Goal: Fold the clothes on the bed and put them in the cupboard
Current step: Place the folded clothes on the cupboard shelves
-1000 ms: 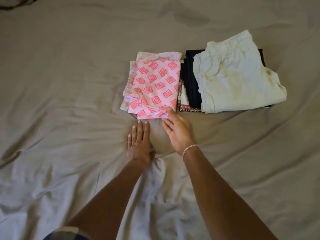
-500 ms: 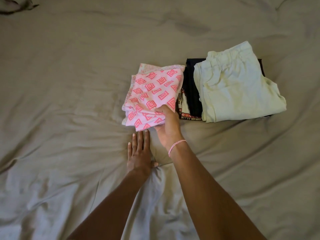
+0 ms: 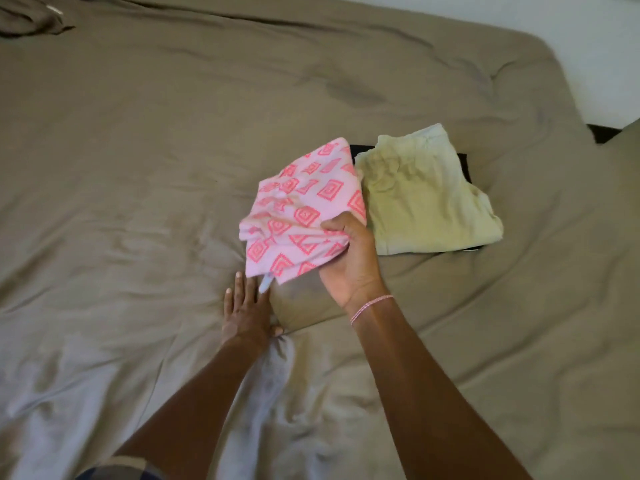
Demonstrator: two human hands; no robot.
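My right hand (image 3: 349,261) grips the near right corner of a folded pink garment with red diamond patterns (image 3: 304,209) and holds it lifted off the bed. My left hand (image 3: 246,310) lies flat on the grey-brown bedsheet (image 3: 138,168), fingers spread, just below the pink garment's hanging edge. To the right lies a folded pale green garment (image 3: 422,192) on top of a folded black garment (image 3: 462,164), whose edges show around it.
A dark crumpled cloth (image 3: 31,19) sits at the bed's far left corner. The bed's right edge curves at the upper right, with a white wall (image 3: 606,46) beyond. The sheet is wrinkled in front of me.
My right hand closed on the pink garment's near edge and lifted it off the bed toward the right. The left hand stayed flat on the sheet. The view shifted, showing the bed's right edge.
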